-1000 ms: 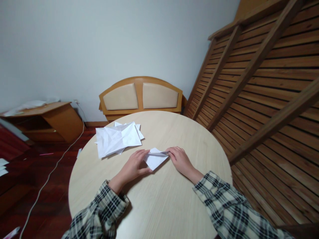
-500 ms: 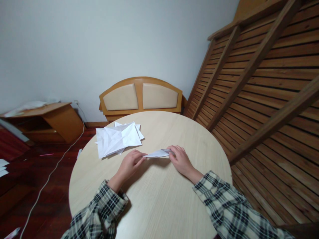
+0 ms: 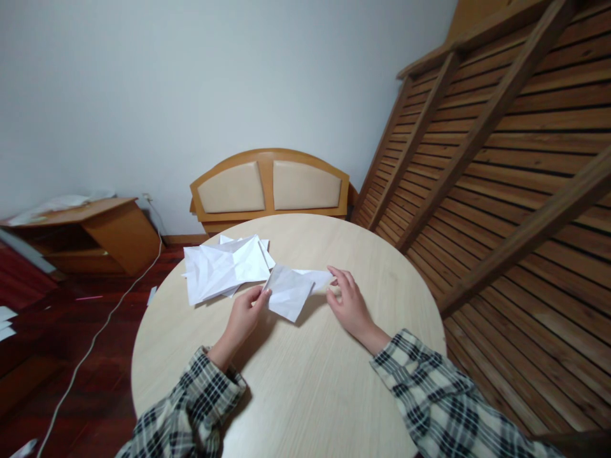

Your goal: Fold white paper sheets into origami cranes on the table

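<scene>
A creased white folded paper (image 3: 289, 292) is lifted a little above the round light-wood table (image 3: 305, 381). My left hand (image 3: 245, 318) pinches the paper's left edge between thumb and fingers. My right hand (image 3: 347, 304) hovers just right of the paper with its fingers spread and loosely curved, touching or nearly touching the paper's right tip. Both arms wear plaid sleeves. A pile of several white folded papers (image 3: 224, 266) lies on the table to the left, just behind my left hand.
A wooden headboard with beige padded panels (image 3: 270, 187) leans against the white wall behind the table. A slatted wooden frame (image 3: 501, 159) stands at the right. A low wooden cabinet (image 3: 90, 232) and a white cable (image 3: 95, 337) are on the dark red floor at left.
The paper was flat and pressed between both hands; now my left hand has lifted and opened it out, and my right hand has let go with its fingers spread.
</scene>
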A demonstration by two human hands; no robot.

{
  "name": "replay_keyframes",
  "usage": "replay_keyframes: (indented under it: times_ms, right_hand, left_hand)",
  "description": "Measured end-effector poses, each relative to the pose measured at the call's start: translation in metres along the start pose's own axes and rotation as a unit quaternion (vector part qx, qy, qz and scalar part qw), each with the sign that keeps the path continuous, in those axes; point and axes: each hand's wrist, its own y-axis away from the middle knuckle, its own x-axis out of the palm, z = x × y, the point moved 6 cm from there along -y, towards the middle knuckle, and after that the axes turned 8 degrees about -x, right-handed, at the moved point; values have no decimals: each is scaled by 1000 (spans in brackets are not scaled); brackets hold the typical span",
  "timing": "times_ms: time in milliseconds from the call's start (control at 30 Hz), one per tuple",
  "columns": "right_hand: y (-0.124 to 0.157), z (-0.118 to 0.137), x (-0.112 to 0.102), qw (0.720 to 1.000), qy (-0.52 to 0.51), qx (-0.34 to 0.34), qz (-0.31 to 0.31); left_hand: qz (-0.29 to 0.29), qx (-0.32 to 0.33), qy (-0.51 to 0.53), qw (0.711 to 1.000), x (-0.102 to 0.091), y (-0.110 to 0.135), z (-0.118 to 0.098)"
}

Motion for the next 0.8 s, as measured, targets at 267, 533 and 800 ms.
replay_keyframes:
  times_ms: [267,533,800]
  right_hand:
    - [2,1,1,1000,-7,-9,-16]
    - [5,0,10,999,-24,2,32]
    - [3,0,15,997,-19,-20,65]
  left_hand:
    - [-20,-43,71,996,0,-4,16]
    - [-36,-113,72,990,3,1,27]
    - [10,-51,-68,996,7,6,13]
